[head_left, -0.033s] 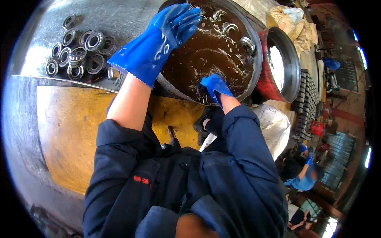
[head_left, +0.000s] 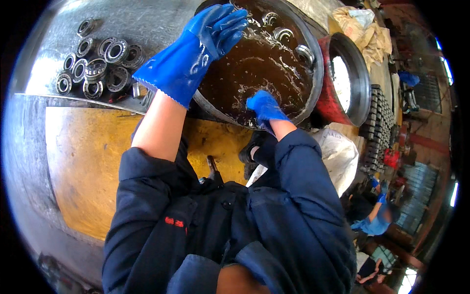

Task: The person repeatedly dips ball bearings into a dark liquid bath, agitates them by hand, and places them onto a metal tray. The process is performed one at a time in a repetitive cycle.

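Note:
My left hand (head_left: 215, 36), in a wet blue rubber glove, is over the left part of a round tub (head_left: 317, 73). Its fingers are stretched out and nothing shows in them. Brown, rippling liquid (head_left: 245, 63) fills the tub. My right hand (head_left: 267, 107), gloved in the same blue, dips into this liquid near the tub's front side. The fingers are under the surface, so what they hold, if anything, is hidden. Metal bearing rings (head_left: 283, 34) lie along the far and right inside of the tub, partly in the liquid.
Several bearings (head_left: 116, 51) lie on a grey metal table (head_left: 54, 36) at the left. A red drum (head_left: 327, 98) stands right of the tub, beside a white sack (head_left: 338, 157). Bearings stand in rows (head_left: 379, 122) farther right. Another person (head_left: 374, 223) works at the right.
My right hand has shifted very slightly in the liquid, and the ripples around it have a different shape. My left hand stays nearly still.

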Demonstrator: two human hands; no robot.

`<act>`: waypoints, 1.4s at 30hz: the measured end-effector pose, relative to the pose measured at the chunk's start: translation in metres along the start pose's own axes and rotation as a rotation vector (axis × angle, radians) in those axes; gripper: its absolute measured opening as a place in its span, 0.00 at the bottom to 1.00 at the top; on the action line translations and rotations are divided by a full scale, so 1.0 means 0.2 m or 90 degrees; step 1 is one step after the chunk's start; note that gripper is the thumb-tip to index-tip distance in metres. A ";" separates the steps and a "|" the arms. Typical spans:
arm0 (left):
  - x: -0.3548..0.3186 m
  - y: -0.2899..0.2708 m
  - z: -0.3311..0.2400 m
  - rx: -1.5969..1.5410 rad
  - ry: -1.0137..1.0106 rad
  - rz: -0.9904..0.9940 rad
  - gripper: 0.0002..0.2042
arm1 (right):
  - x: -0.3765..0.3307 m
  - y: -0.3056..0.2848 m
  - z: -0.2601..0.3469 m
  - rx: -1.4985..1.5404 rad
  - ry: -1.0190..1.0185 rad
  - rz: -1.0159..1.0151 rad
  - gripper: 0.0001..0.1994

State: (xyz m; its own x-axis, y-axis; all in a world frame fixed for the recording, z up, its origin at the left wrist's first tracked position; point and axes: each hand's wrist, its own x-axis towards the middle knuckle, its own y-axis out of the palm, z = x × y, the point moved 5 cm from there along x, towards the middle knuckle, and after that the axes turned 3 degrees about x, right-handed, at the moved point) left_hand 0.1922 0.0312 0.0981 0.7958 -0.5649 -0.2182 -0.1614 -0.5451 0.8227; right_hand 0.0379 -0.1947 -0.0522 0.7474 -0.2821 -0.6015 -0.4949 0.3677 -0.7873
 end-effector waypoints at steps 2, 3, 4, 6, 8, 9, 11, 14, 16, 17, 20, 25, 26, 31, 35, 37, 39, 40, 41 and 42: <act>0.00 -0.04 -0.02 -0.005 -0.012 -0.016 0.22 | -0.05 0.00 0.21 -0.234 -0.102 0.048 0.17; -0.01 -0.05 -0.03 -0.002 -0.008 -0.019 0.22 | -0.07 0.04 0.30 -0.468 -0.201 0.093 0.15; 0.05 0.08 0.05 -0.013 -0.030 0.015 0.21 | 0.04 0.10 0.12 -0.533 -0.199 0.096 0.13; 0.01 0.05 0.06 -0.009 -0.024 0.000 0.21 | 0.00 0.11 0.22 -0.525 -0.245 0.091 0.13; -0.01 0.06 0.07 0.020 0.009 -0.004 0.21 | -0.03 0.06 0.25 -0.499 -0.245 0.087 0.14; -0.01 0.08 0.08 0.023 0.008 0.002 0.21 | -0.06 0.04 0.21 -0.496 -0.241 0.083 0.14; -0.03 0.08 0.11 -0.002 -0.015 0.020 0.20 | -0.16 -0.12 0.13 -0.234 -0.134 -0.124 0.15; -0.01 0.08 0.15 0.029 -0.034 -0.003 0.19 | -0.24 -0.34 0.07 -0.079 -0.046 -0.090 0.22; -0.02 0.11 0.20 0.046 -0.054 -0.026 0.19 | -0.31 -0.44 -0.05 0.035 0.014 -0.084 0.27; -0.04 0.09 0.19 0.063 -0.059 -0.064 0.19 | -0.37 -0.49 -0.07 0.046 0.011 -0.089 0.27; -0.06 -0.01 0.21 0.089 -0.061 -0.025 0.20 | -0.54 -0.61 -0.08 0.404 -0.028 -0.168 0.27; -0.07 -0.08 0.27 0.162 -0.132 -0.113 0.20 | -0.55 -0.53 -0.23 0.681 -0.073 -0.232 0.22; -0.08 -0.11 0.26 0.185 -0.139 -0.156 0.21 | -0.60 -0.57 -0.18 0.711 -0.109 -0.249 0.21; -0.06 -0.17 0.30 0.199 -0.152 -0.173 0.22 | -0.56 -0.58 -0.23 0.852 -0.160 -0.292 0.20; -0.05 -0.15 0.35 0.239 -0.173 -0.199 0.22 | -0.51 -0.59 -0.28 0.877 -0.118 -0.293 0.18; -0.08 -0.15 0.37 0.235 -0.181 -0.203 0.22 | -0.62 -0.65 -0.25 0.890 -0.115 -0.285 0.17; -0.07 -0.10 0.42 0.257 -0.183 -0.221 0.22 | -0.64 -0.66 -0.28 0.955 -0.154 -0.284 0.16; -0.07 -0.07 0.45 0.268 -0.196 -0.210 0.22 | -0.57 -0.62 -0.31 0.966 -0.154 -0.296 0.15; -0.08 -0.06 0.46 0.279 -0.206 -0.204 0.22 | -0.57 -0.62 -0.31 0.968 -0.155 -0.298 0.15; -0.09 -0.05 0.48 0.295 -0.203 -0.193 0.22 | -0.57 -0.62 -0.30 0.989 -0.162 -0.283 0.16</act>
State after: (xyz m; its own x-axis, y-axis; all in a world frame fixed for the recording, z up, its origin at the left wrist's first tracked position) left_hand 0.1241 -0.0127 0.0429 0.6441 -0.4615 -0.6100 -0.2489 -0.8806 0.4033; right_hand -0.0130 -0.2619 0.1048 0.8284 -0.5160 -0.2178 0.5443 0.8333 0.0962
